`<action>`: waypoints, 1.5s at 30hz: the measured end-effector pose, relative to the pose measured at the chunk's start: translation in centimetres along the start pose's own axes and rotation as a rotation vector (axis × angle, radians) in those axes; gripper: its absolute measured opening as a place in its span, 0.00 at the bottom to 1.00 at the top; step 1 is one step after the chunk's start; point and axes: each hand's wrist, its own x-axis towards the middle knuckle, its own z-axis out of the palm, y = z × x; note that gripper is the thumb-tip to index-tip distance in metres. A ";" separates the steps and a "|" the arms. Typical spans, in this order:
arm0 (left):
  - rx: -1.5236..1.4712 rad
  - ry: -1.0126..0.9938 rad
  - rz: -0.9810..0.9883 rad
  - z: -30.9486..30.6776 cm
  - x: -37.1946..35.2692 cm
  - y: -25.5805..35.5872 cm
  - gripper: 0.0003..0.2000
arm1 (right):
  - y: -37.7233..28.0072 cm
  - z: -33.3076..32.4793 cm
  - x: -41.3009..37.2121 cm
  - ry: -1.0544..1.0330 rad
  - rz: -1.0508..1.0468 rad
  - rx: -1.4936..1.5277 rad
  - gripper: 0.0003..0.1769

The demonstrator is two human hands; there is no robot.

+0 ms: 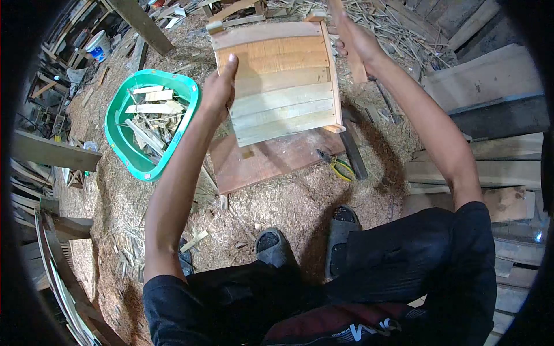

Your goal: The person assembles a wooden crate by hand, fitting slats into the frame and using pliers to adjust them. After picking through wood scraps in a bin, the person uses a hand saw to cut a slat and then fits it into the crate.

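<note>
the left hand point(218, 89) grips the left edge of a pale slatted wooden panel point(283, 86), thumb flat on its face. the right hand point(358, 41) curls closed round its top right rail. the panel is held over a reddish-brown flat board point(259, 164).

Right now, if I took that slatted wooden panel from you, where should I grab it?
Probably by its two side edges, coming in from left and right. The slatted wooden panel is flat and wide, so one grip might let it swing. The left hand clasps the left edge, thumb on the face; the right hand holds the upper right rail.
</note>
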 end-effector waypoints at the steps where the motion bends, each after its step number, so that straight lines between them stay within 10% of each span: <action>1: -0.010 -0.007 0.068 -0.2 0.9 1.1 0.28 | -0.4 -0.2 0.4 -0.030 -0.027 0.054 0.35; 12: -0.205 -0.102 -0.328 -1.5 -0.2 0.9 0.28 | 2.9 2.3 -0.3 -0.133 0.161 0.061 0.40; 28: -0.329 -0.004 -0.150 -3.2 -4.1 0.6 0.34 | -0.2 5.0 -4.3 -0.038 -0.079 0.222 0.38; 33: -0.518 -0.057 -0.036 -4.4 -4.5 -0.8 0.56 | -0.6 4.6 -5.8 0.009 -0.051 0.372 0.36; 45: -0.380 0.156 -0.231 -7.0 -5.5 -11.8 0.35 | 4.6 3.5 -12.9 -0.252 -0.079 0.040 0.26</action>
